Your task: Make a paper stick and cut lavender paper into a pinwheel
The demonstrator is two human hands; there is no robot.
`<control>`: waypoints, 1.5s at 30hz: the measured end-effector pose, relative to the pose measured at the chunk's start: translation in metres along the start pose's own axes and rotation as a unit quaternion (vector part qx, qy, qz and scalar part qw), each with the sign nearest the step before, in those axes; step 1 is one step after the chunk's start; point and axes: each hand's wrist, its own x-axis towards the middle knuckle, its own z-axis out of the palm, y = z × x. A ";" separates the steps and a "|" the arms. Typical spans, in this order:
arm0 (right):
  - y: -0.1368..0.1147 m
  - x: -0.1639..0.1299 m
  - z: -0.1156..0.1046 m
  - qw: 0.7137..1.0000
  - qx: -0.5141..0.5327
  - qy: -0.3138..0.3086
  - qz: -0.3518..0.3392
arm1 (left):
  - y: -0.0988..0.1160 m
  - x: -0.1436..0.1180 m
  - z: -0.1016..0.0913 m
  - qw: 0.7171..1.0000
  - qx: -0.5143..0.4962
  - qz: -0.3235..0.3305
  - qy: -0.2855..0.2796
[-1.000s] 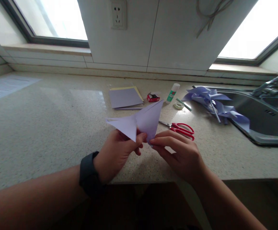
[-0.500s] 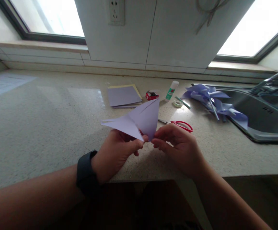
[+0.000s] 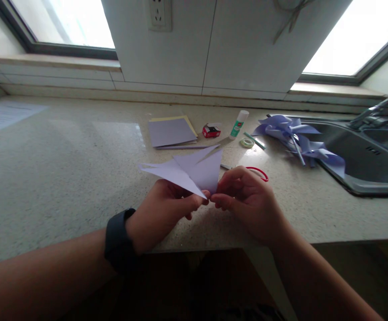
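Observation:
A sheet of pale purple paper (image 3: 194,167), slit from its corners, is held above the counter near its front edge. My left hand (image 3: 170,203) grips it from below and the left, thumb near a pointed corner. Fingers of my right hand (image 3: 244,196) pinch the lower right edge of the sheet, close to the left fingertips. Just beyond my right hand lie red-handled scissors (image 3: 259,172), partly hidden by it. Behind the sheet is a stack of coloured paper squares (image 3: 172,131).
A small red box (image 3: 211,130), a standing glue stick (image 3: 238,125), a tape roll (image 3: 247,142) and a thin green stick (image 3: 254,140) are at the back. Finished purple paper pinwheels (image 3: 281,127) lie by the sink (image 3: 364,154). Far left is a printed sheet (image 3: 6,117).
A slit flap of the paper has come away from the rest and the gap is wider. The left thumb and the pointed corner have shifted slightly right, toward my right fingertips.

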 end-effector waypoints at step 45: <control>-0.021 -0.015 -0.007 0.982 0.033 0.072 0.169 | -0.004 0.002 -0.001 0.998 -0.039 0.000 0.050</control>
